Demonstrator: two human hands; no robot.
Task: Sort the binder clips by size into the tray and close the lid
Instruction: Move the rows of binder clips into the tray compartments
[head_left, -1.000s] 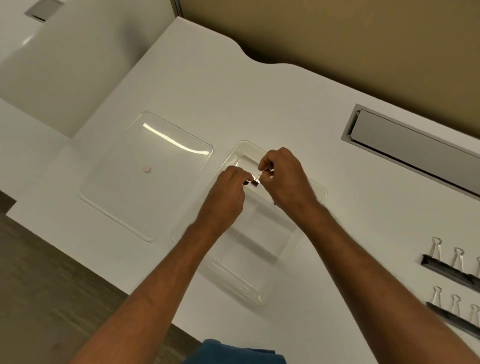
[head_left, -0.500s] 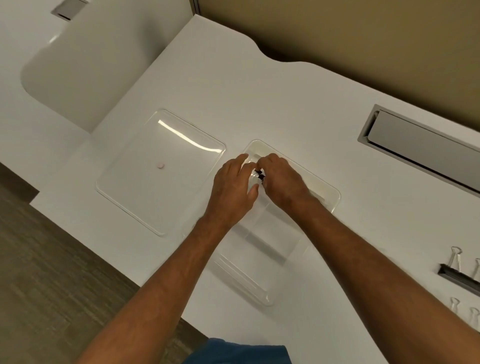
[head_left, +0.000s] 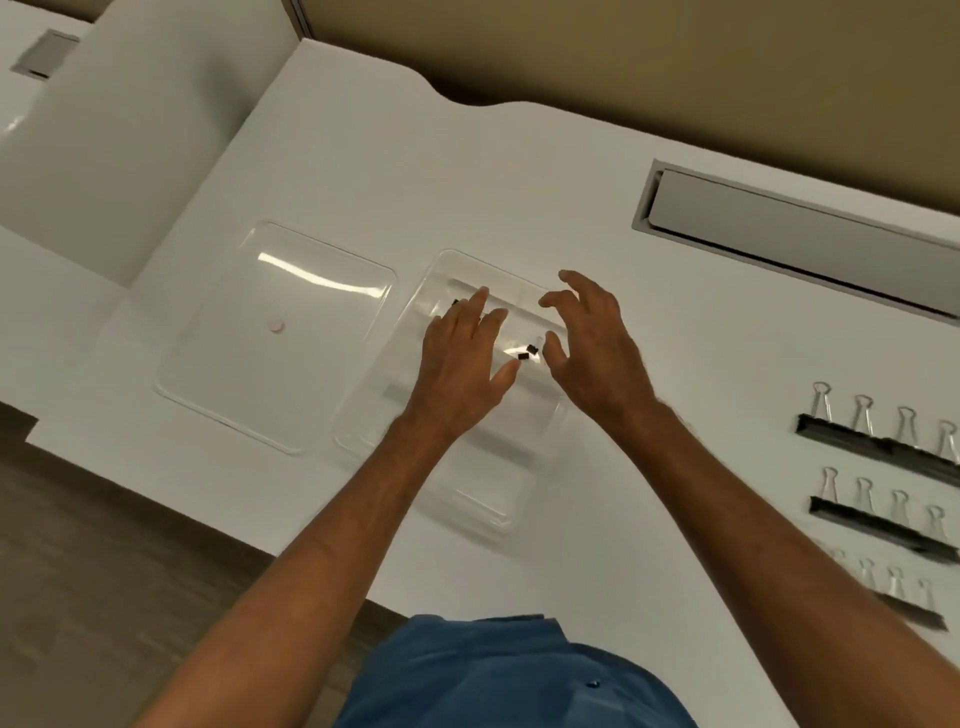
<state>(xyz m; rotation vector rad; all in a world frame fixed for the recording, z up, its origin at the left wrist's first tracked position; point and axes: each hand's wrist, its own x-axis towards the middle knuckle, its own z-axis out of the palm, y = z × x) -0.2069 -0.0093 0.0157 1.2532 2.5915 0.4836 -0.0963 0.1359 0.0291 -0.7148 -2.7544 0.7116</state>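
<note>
Both hands, left (head_left: 462, 358) and right (head_left: 597, 353), are hovering empty and spread over the tray (head_left: 498, 493), small clips (head_left: 527, 352) lying inside, while bigger clips (head_left: 883, 431) at three o'clock and the lid (head_left: 275, 338) at nine are waiting.

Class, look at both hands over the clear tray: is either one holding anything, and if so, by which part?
Nothing is held. The left hand and right hand hover open above the tray; two small black clips lie loose between them.

Bright, even light; glare streak on the lid (head_left: 275, 332); right-edge binder clips (head_left: 878, 436) blurred.
</note>
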